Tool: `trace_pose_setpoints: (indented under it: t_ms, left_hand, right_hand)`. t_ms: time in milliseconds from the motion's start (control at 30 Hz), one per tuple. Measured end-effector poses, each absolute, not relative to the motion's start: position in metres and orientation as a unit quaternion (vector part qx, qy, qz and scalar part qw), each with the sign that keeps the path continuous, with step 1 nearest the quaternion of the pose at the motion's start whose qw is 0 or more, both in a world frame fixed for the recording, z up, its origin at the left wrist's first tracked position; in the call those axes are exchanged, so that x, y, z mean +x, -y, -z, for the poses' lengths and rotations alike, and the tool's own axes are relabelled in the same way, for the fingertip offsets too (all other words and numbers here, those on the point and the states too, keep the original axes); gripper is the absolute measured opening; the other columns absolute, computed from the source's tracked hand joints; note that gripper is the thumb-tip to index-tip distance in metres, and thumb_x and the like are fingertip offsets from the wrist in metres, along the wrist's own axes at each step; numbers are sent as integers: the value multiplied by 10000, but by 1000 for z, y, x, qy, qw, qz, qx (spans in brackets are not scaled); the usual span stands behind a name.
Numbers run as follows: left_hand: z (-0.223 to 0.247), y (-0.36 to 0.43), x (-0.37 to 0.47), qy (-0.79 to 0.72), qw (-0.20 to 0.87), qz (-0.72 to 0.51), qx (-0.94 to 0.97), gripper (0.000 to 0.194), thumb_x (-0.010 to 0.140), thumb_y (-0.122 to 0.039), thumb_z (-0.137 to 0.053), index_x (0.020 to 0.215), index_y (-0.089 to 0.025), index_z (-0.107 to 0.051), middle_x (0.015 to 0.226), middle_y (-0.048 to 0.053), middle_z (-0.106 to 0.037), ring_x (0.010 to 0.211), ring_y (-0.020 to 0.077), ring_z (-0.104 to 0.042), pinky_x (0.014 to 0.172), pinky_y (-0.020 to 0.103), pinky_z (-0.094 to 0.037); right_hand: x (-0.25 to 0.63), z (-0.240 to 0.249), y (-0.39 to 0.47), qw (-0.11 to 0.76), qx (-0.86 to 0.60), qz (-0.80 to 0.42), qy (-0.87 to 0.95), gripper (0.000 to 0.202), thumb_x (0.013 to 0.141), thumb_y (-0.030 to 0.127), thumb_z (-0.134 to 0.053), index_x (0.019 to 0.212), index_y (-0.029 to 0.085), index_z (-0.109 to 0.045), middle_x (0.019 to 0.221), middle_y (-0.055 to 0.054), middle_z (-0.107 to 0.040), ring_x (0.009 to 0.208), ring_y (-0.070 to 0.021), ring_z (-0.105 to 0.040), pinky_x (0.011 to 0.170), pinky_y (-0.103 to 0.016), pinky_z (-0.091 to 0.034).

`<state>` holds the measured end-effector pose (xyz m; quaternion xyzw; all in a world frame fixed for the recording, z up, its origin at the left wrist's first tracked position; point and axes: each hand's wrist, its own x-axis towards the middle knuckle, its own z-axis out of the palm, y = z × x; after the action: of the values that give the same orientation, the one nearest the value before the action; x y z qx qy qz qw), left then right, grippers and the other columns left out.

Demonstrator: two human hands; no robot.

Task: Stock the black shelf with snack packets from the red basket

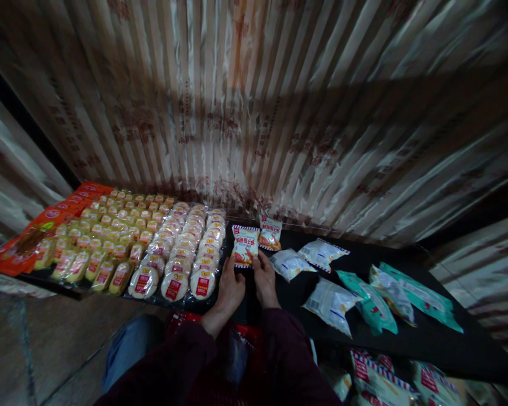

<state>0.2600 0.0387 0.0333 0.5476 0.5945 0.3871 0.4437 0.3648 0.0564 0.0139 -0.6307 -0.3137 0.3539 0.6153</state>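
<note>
A small snack bag [245, 246] with a striped edge and red lettering is upright over the black shelf, held at its lower sides between my two hands. My left hand [230, 286] has its fingers closed on the left side of the bag. On the other side, my right hand [265, 279] grips the lower right edge. A similar snack bag [271, 232] stands just behind, leaning near the back covering. Left of my hands run rows of round wrapped rice crackers [202, 283]. Several pale bags [290, 265] lie face down to the right.
Small yellow wrapped cakes [121, 276] fill the shelf's left part, with orange packets [63, 217] at its end. Teal packets [370, 301] lie on the black shelf [440, 349] at right. More bags [376, 378] sit below. Striped plastic sheeting [245, 113] hangs behind.
</note>
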Motion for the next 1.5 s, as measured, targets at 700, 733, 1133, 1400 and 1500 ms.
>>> trace_pose_setpoints:
  t_ms: [700, 733, 1133, 1400, 1500]
  left_hand:
    - [-45, -107, 281, -639, 441, -371, 510, 621, 694, -35, -541, 1303, -133, -476, 1453, 145, -410, 1370, 229, -342, 1130, 336, -259]
    - [-46, -109, 282, -642, 436, -367, 513, 610, 701, -34, -538, 1301, -129, -479, 1450, 150, -412, 1366, 228, -348, 1126, 335, -265]
    - [-49, -128, 283, -638, 403, -375, 538, 472, 696, -27, -531, 1142, -144, -628, 1335, 126, -549, 1294, 236, -449, 1105, 329, -310]
    - [-45, -127, 282, -634, 396, -367, 554, 487, 713, -29, -517, 1189, -91, -603, 1406, 154, -469, 1333, 236, -402, 1126, 313, -288]
    - [-46, -127, 282, -632, 388, -371, 558, 475, 721, -23, -503, 1180, -87, -609, 1391, 155, -486, 1330, 229, -407, 1129, 306, -286]
  right_hand:
    - [373, -1, -128, 558, -698, -287, 344, 530, 676, 480, -536, 1096, 185, -667, 1077, -76, -690, 1056, -228, -597, 951, -340, -413]
    - [374, 0, -132, 557, -701, -283, 343, 518, 675, 476, -535, 1081, 185, -673, 1084, -80, -687, 1070, -231, -590, 961, -342, -403]
    - [379, 7, -164, 552, -707, -273, 347, 422, 658, 439, -549, 960, 192, -707, 1008, -89, -708, 1042, -261, -606, 951, -377, -421]
    - [374, 4, -152, 558, -701, -256, 363, 551, 683, 491, -544, 1120, 173, -650, 1168, -106, -655, 1109, -260, -576, 978, -379, -403]
    - [372, 3, -148, 552, -698, -260, 375, 548, 687, 496, -543, 1134, 194, -644, 1112, -82, -682, 1043, -248, -609, 938, -376, -431]
